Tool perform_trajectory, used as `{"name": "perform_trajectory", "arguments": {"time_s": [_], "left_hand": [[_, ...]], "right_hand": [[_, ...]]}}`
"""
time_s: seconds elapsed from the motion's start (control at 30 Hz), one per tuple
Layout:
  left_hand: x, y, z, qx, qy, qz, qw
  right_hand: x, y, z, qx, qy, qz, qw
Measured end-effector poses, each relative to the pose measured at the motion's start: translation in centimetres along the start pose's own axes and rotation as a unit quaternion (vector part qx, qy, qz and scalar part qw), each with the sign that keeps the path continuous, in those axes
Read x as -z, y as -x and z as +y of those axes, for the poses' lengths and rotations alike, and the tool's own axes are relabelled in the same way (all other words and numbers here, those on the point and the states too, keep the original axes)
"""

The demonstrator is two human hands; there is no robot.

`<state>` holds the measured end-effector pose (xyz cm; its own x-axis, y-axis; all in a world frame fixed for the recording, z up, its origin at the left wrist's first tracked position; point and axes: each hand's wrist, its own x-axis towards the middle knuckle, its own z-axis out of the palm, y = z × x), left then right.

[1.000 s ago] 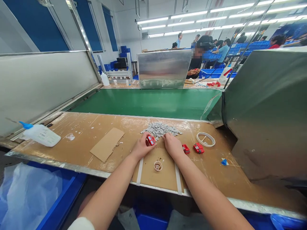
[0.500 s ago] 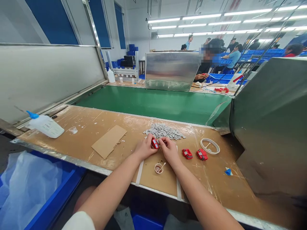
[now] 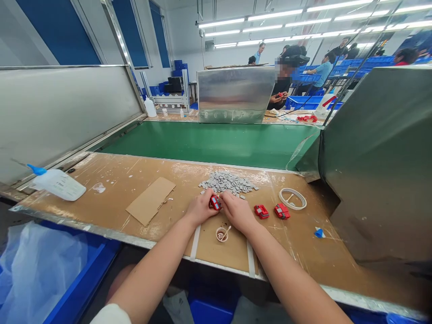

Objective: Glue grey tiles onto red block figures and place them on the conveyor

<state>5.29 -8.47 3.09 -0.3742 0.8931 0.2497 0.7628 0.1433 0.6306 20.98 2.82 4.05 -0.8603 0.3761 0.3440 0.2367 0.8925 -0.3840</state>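
Both hands meet over the brown worktop (image 3: 111,189) — the left hand (image 3: 199,209) pinches a small red part (image 3: 214,202) while the right hand (image 3: 238,211), fingers curled, presses against it — just beside the grey chip pile (image 3: 227,181) and glue cup (image 3: 222,234).

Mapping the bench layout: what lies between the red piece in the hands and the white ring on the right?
In the head view, two loose red pieces lie between the held red piece and the white ring.
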Motion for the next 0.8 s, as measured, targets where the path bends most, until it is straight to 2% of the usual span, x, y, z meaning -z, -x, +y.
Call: {"name": "perform_trajectory", "arguments": {"time_s": [0.33, 0.5, 0.6, 0.7, 0.8], "left_hand": [[-0.01, 0.16, -0.31, -0.018, 0.036, 0.003, 0.999], [-0.06, 0.29, -0.52, -0.016, 0.058, 0.031, 0.998], [0.05, 0.42, -0.44, -0.051, 0.083, 0.045, 0.994], [0.44, 0.45, 0.0, -0.103, 0.116, 0.039, 0.987], [0.84, 0.4, 0.41, -0.123, 0.136, 0.026, 0.983]], "right_hand": [[-0.12, 0.02, -0.53, -0.023, -0.002, -0.042, 0.999], [-0.07, -0.19, -0.94, -0.036, 0.045, -0.006, 0.998], [-0.02, -0.06, -0.86, -0.032, 0.052, 0.016, 0.998], [0.13, 0.23, -0.58, -0.003, 0.029, 0.021, 0.999], [0.2, 0.4, -0.35, 0.014, -0.008, 0.022, 1.0]]}}
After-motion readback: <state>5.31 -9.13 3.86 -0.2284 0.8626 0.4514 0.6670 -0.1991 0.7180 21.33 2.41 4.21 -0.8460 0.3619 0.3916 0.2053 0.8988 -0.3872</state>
